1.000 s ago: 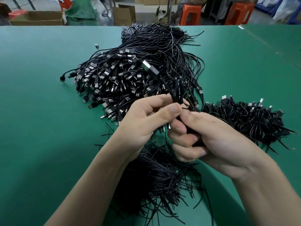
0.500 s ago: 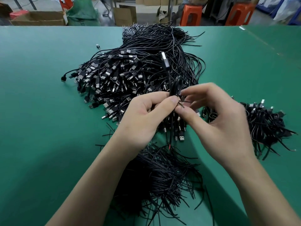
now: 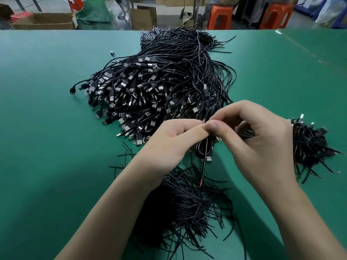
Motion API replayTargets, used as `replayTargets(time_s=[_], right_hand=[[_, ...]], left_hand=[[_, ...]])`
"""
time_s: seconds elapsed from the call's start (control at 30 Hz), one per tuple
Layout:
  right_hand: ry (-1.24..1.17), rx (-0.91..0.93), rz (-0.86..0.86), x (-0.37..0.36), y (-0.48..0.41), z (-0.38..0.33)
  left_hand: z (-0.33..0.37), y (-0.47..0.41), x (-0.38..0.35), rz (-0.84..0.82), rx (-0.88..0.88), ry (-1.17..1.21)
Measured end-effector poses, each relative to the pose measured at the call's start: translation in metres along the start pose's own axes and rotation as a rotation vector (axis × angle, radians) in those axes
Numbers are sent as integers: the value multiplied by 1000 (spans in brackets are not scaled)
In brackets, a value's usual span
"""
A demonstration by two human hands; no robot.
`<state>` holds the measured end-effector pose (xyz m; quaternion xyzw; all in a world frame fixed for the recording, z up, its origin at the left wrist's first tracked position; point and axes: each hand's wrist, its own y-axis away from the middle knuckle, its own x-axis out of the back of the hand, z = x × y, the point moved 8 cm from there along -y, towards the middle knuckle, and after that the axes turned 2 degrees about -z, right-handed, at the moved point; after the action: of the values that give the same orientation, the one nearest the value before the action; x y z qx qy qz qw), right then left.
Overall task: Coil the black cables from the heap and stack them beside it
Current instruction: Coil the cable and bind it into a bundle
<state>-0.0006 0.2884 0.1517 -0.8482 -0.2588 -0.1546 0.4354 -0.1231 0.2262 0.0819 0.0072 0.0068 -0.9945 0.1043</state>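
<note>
left hand (image 3: 169, 145) pinching a looped black usb cable (image 3: 201, 149), right hand (image 3: 261, 139) curled, pinching the same loop, big tangled heap of black cables (image 3: 159, 87) behind, coiled stack (image 3: 311, 145) at right, green counter (image 3: 47, 132)

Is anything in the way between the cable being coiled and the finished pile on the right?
Nothing visible does. The left hand and right hand pinch the coiled cable; the finished pile lies right of it, with only the right hand itself between.
</note>
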Motion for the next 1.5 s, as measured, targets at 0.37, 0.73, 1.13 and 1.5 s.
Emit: replayTargets(time_s=[0.37,0.73,1.13,1.5], right_hand=[[-759,-610,233,-20,18,37],[-883,-765,284,-29,27,45],[-997,-842,234,-41,30,43],[-1103,-987,324,-43,35,61]], left_hand=[[40,16,2,378,-458,-409],[29,7,1,260,-350,-252],[63,24,3,436,-544,-634],[48,16,-5,219,-407,-500]])
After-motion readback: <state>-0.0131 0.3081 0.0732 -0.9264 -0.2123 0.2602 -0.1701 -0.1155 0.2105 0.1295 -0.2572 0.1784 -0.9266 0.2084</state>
